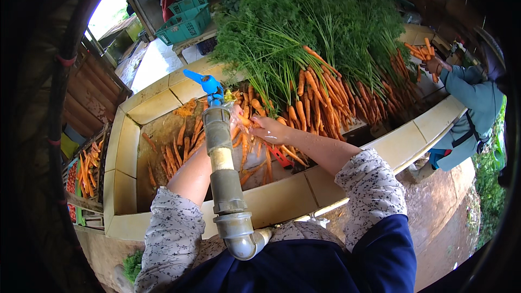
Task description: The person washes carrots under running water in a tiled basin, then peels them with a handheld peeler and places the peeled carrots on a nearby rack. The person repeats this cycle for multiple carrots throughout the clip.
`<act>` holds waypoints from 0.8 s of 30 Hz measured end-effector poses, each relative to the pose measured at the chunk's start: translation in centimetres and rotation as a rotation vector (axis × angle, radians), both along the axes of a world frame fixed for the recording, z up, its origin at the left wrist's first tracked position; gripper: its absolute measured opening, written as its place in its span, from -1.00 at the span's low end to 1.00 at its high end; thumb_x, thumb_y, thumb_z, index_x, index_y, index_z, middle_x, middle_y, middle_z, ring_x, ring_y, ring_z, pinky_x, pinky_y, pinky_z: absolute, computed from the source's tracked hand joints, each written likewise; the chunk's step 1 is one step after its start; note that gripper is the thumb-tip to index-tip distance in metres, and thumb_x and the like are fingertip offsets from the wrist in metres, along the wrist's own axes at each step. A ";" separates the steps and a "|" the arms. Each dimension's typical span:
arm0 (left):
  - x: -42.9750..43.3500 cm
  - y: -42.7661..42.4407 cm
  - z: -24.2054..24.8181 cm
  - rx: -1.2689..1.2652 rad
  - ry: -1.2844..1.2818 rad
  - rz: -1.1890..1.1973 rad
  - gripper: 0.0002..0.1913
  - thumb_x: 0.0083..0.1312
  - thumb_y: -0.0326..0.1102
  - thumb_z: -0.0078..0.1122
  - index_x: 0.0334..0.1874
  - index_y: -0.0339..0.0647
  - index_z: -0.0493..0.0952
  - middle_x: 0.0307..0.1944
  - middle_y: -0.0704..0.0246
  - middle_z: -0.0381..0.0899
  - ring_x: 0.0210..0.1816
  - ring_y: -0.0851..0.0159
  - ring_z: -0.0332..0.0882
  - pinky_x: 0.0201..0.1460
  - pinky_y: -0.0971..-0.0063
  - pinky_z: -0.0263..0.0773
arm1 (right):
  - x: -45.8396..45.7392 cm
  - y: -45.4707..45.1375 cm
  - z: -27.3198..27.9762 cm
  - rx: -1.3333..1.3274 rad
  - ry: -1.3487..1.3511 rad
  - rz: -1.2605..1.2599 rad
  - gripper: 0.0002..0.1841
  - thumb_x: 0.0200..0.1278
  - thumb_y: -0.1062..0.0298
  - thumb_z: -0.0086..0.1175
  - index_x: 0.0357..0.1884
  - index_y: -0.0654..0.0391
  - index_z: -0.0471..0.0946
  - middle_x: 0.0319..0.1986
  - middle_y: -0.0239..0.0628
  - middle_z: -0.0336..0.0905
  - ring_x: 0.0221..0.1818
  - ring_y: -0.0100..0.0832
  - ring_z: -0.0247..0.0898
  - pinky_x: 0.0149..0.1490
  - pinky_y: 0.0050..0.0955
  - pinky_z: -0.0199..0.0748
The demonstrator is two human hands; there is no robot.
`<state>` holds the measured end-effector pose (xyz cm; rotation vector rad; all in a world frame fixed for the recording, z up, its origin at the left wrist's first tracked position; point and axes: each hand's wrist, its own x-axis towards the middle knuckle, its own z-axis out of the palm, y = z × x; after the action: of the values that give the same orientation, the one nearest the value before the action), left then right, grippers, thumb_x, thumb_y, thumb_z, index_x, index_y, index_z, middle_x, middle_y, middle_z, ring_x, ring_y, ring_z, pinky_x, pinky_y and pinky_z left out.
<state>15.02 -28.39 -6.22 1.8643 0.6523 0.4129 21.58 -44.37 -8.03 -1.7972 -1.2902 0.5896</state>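
My right hand (pixel 269 129) is closed around an orange carrot (pixel 245 121) under running water. My left hand (pixel 235 114) is at the carrot's other side, mostly hidden by the grey pipe and splashing water, so its grip is unclear. The blue-handled tap (pixel 210 84) tops the upright plastic pipe (pixel 226 187) between my forearms. Below my hands, loose wet carrots (pixel 173 156) lie in the tiled basin (pixel 264 205). A red tool (pixel 280 156), its kind unclear, rests near my right wrist. Bunched carrots (pixel 321 93) with leafy green tops (pixel 309 28) are heaped beyond.
At the right, a co-worker (pixel 472 97) holds several carrots (pixel 421 53) over the basin. Teal plastic crates (pixel 185 24) stand at the back left. More carrots (pixel 87 173) fill a container left of the basin. Orange scraps (pixel 186 108) lie in the basin's far left corner.
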 end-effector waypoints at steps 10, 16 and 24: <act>-0.9 -6.1 -3.9 -0.923 -0.458 0.073 -0.64 0.35 0.07 -0.24 -0.36 -0.06 0.38 -0.63 0.48 0.32 -0.60 0.40 0.27 -0.58 0.46 0.23 | -0.4 -0.3 0.6 0.033 1.281 -0.009 -0.63 0.26 -0.04 -0.11 -0.39 0.10 0.41 -0.71 -0.47 0.25 -0.73 -0.56 0.11 -0.59 -0.57 0.11; -1.8 -8.3 -2.3 -1.023 -0.442 0.112 -0.56 0.33 0.16 -0.25 -0.29 -0.08 0.41 -0.52 0.45 0.45 -0.60 0.39 0.35 -0.71 0.49 0.16 | -0.9 0.1 -0.7 -0.075 1.121 -0.199 -0.61 0.31 -0.01 -0.24 -0.48 0.09 0.39 -0.69 -0.34 0.37 -0.72 -0.46 0.22 -0.59 -0.49 0.19; -0.9 -1.5 -2.5 -0.535 -0.416 0.048 -0.72 0.22 -0.10 0.12 -0.30 -0.19 0.39 -0.38 0.42 0.51 -0.44 0.32 0.47 -0.41 0.41 0.38 | 2.5 1.3 -1.1 -0.493 -0.668 -0.219 -0.67 0.25 0.20 -0.15 -0.01 0.09 0.43 -0.07 -0.21 0.43 -0.04 -0.19 0.35 -0.05 -0.13 0.28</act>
<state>14.08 -29.89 -8.71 1.2100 0.4642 0.5739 24.04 -43.07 -9.08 -2.6554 -1.4153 0.1823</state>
